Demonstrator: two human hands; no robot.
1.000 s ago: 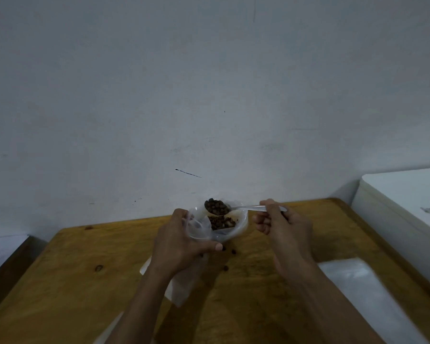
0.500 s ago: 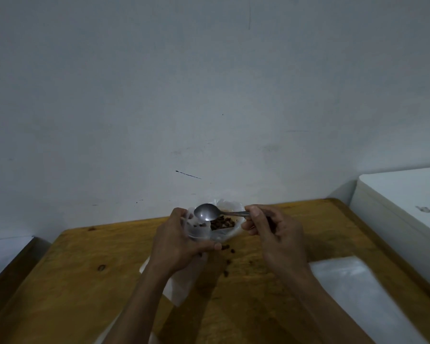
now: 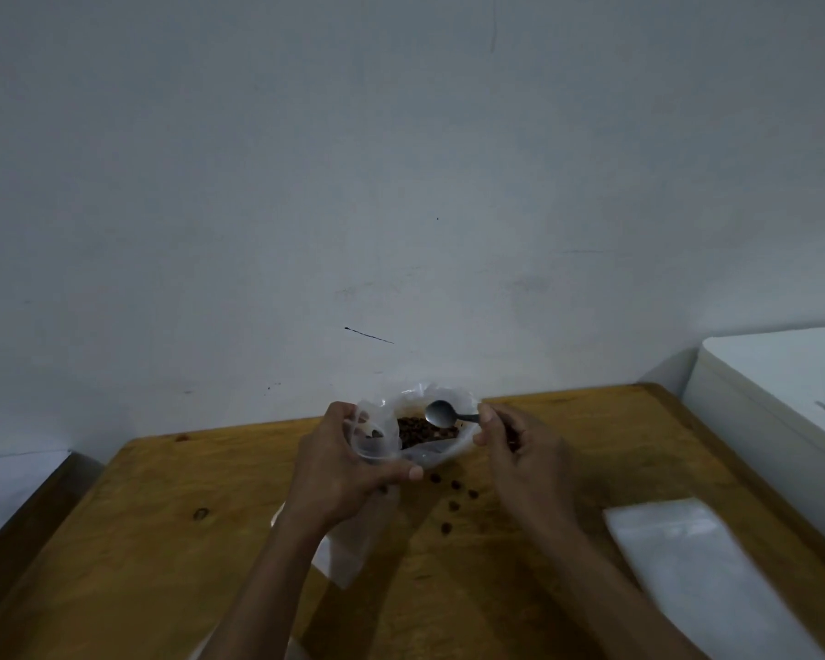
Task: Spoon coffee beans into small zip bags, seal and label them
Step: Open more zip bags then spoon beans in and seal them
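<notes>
The spoon point(image 3: 441, 413), heaped a second ago, is now empty and back over the bean supply bag point(image 3: 429, 428) near the worktop's point(image 3: 139, 540) far edge — one load delivered. Right hand point(image 3: 520, 450) fingers pinch its handle; left hand point(image 3: 348, 464) grasps the small zip bag point(image 3: 371, 433). Spilled beans point(image 3: 453, 493) lie loose mid-worktop, spare bags point(image 3: 706, 578) by the right edge — neither in the way.

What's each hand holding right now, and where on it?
Right hand pinches the small metal spoon by its handle end. Left hand grips the small clear zip bag near its open mouth.
</notes>
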